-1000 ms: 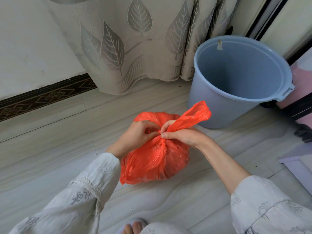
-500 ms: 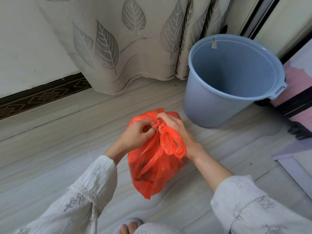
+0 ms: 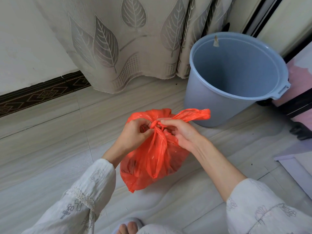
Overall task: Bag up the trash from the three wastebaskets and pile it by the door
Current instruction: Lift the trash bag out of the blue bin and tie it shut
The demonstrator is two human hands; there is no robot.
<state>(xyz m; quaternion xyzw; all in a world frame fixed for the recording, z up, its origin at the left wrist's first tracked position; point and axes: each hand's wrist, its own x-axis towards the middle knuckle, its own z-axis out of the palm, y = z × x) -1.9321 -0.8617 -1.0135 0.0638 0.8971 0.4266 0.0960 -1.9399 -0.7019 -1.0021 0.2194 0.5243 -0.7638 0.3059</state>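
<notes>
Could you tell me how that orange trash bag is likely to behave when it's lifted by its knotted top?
The orange bag looks thin and crinkled, so it will likely sag and swing rather than hold shape. Both hands bunch its neck easily, which suggests a light load. Film this thin may tear if dragged.

We have open tiled floor point(image 3: 50, 149) left of our left hand point(image 3: 135, 134). Beyond our right hand point(image 3: 182, 132) the blue bucket point(image 3: 219, 105) stands close, the curtain point(image 3: 128, 48) hangs farther ahead, and dark furniture point(image 3: 300, 115) blocks the right.
</notes>
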